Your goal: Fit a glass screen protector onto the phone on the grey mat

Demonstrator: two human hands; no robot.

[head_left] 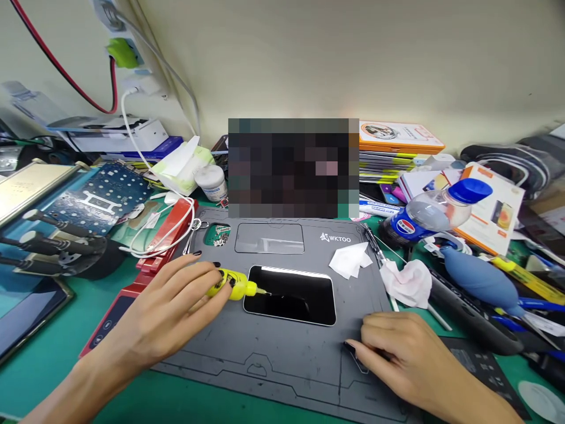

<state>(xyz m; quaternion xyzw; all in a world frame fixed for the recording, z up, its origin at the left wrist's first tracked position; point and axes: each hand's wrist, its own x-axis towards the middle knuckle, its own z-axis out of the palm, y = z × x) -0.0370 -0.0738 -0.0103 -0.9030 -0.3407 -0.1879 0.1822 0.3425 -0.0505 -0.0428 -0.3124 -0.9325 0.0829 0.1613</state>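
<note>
My left hand is closed around a small yellow bottle with a thin nozzle. The nozzle tip points onto the left edge of a black glossy phone lying flat on a grey work mat. My right hand rests on the mat to the right of the phone, fingers curled, with its fingertips on a small dark object at the mat's lower right; what that object is I cannot make out.
A crumpled white tissue and a white wipe lie right of the phone. A plastic bottle with a blue cap, a blue air blower, tools, stacked boxes, a white jar and a red device with a white cable crowd the green desk.
</note>
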